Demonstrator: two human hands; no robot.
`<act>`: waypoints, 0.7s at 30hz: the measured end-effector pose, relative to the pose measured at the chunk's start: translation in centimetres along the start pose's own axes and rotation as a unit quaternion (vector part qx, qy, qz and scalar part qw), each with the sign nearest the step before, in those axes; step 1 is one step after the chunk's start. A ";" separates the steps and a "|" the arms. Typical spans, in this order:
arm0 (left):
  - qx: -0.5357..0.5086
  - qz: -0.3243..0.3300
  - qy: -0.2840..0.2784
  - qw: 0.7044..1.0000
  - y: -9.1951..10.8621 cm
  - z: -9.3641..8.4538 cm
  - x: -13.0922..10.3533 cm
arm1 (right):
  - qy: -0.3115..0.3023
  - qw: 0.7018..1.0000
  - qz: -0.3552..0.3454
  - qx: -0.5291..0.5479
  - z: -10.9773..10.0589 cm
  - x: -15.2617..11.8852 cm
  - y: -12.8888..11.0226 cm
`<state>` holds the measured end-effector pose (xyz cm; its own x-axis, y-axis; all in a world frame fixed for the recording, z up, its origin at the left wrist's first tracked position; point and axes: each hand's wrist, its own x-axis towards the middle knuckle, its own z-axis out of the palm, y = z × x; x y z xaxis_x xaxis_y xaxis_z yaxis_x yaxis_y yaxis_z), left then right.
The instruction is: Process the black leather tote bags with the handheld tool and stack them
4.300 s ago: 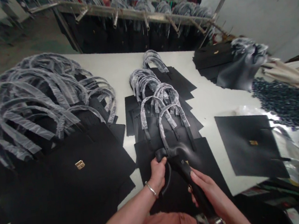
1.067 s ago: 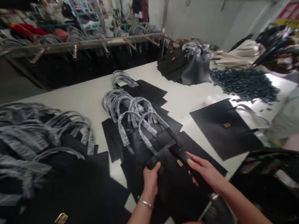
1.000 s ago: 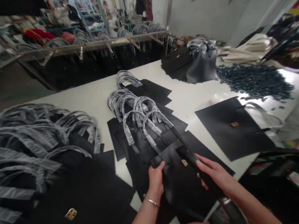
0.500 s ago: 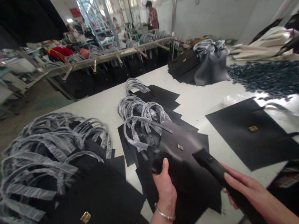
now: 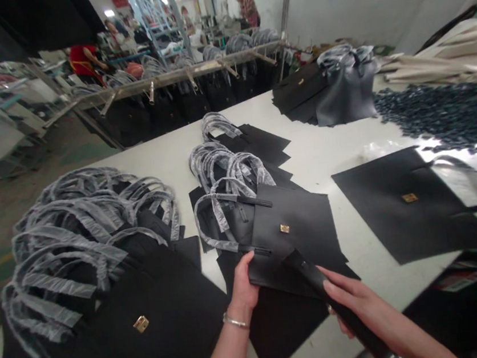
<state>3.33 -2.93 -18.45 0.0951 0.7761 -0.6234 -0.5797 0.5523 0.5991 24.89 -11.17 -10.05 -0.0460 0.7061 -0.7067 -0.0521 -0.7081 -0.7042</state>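
Note:
A black bag panel (image 5: 302,212) with a small gold lock plate (image 5: 284,229) lies on the middle stack, its plastic-wrapped handle (image 5: 213,242) looping left. My left hand (image 5: 245,284) pinches the panel's near left edge, thumb on top beside the handle's end; the other fingers are partly hidden. My right hand (image 5: 355,292) is wrapped round a long black strap-like piece (image 5: 314,276) with a small dark fitting near its tip. That tip is over the panel's near part; whether it touches cannot be told. More wrapped handles (image 5: 224,166) overlap behind.
A large pile of black panels with wrapped handles (image 5: 76,232) covers the left. One panel (image 5: 409,205) lies on the right of the white table (image 5: 313,153). Beyond are small dark pieces (image 5: 442,112), stacked panels (image 5: 340,92) and a hanging rack (image 5: 208,67). People work farther back.
My left hand has moved slightly left and the panel lies flatter, its handle ends now plain to see. The strap-like piece has shifted left and down over the panel. The view has tilted a little.

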 end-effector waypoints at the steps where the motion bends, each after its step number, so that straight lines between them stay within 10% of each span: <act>1: 0.022 -0.018 -0.017 0.999 0.5 -0.2 0.4 | -0.002 1.000 -0.002 -0.002 0.0 0.1 0.1; 16: 0.087 0.060 0.037 0.994 -3.7 0.5 0.7 | -0.037 0.999 0.013 0.003 1.6 2.1 -0.1; 21: 0.088 0.076 0.041 0.992 -4.6 0.3 0.8 | 0.038 0.999 -0.013 0.019 2.3 3.7 -1.1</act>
<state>6.37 -4.75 -21.57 -0.0532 0.8317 -0.5527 -0.4305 0.4803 0.7642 22.47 -7.75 -11.74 0.0319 0.7207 -0.6925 -0.0910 -0.6879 -0.7201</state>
